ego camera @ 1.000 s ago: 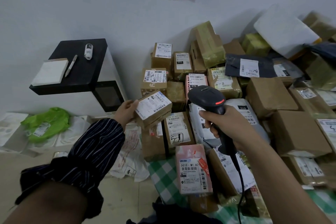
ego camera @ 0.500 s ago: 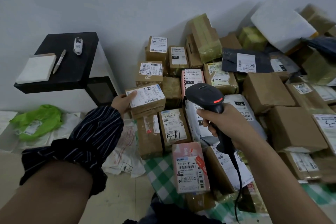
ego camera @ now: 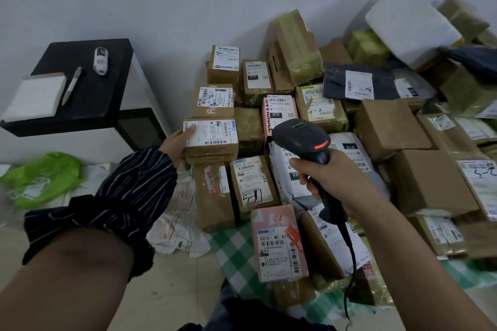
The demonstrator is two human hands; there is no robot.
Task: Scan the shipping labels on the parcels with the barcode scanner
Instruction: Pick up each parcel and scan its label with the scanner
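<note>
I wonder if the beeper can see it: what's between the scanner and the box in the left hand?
In the head view, a plain brown parcel and the edge of a pink parcel lie between the scanner and the held box.

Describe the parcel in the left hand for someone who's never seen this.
Right of the black-topped cabinet, the parcel pile starts. At its left edge the left hand holds a flat cardboard box. Unlike its neighbours, a white label covers nearly its whole top.
</note>
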